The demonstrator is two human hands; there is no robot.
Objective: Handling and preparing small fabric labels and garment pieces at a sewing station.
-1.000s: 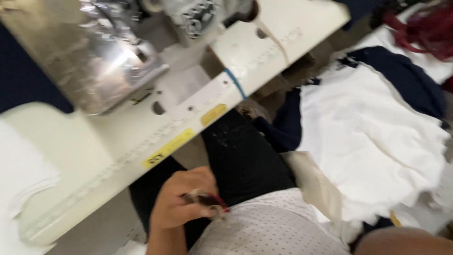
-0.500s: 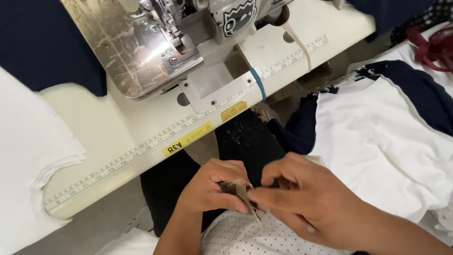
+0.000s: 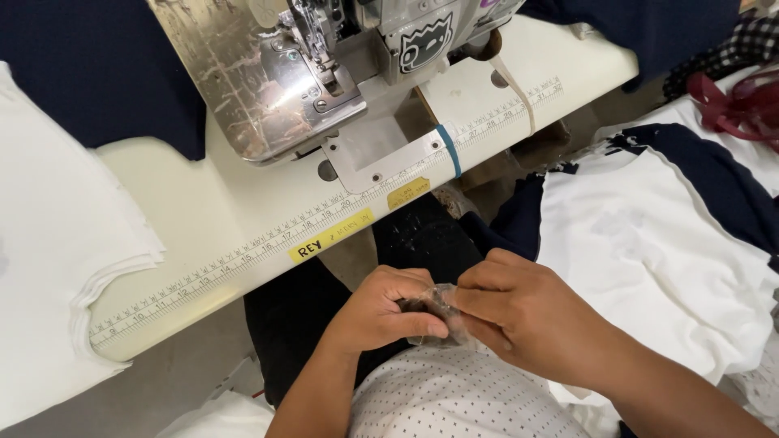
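Note:
My left hand [image 3: 381,312] and my right hand [image 3: 519,320] meet in front of my lap, below the table edge. Both pinch a small clear plastic wrapper with something dark inside [image 3: 434,312]; what is inside it is too small to tell. The fingers of both hands are closed on it. Under my hands lie my dark trousers [image 3: 414,243] and a white shirt with small dots [image 3: 454,397]. Beyond my hands stands the sewing machine [image 3: 324,65] on its cream table [image 3: 203,219].
A measuring tape strip [image 3: 268,247] with a yellow label runs along the table's front edge. White fabric pieces [image 3: 57,268] lie stacked at left, dark navy cloth [image 3: 89,65] behind. At right lies a pile of white and navy garments [image 3: 673,243], with a dark red strap [image 3: 738,105] beyond.
My view has swung up toward the machine. My right hand has come in from the right and joined my left hand on the small wrapper.

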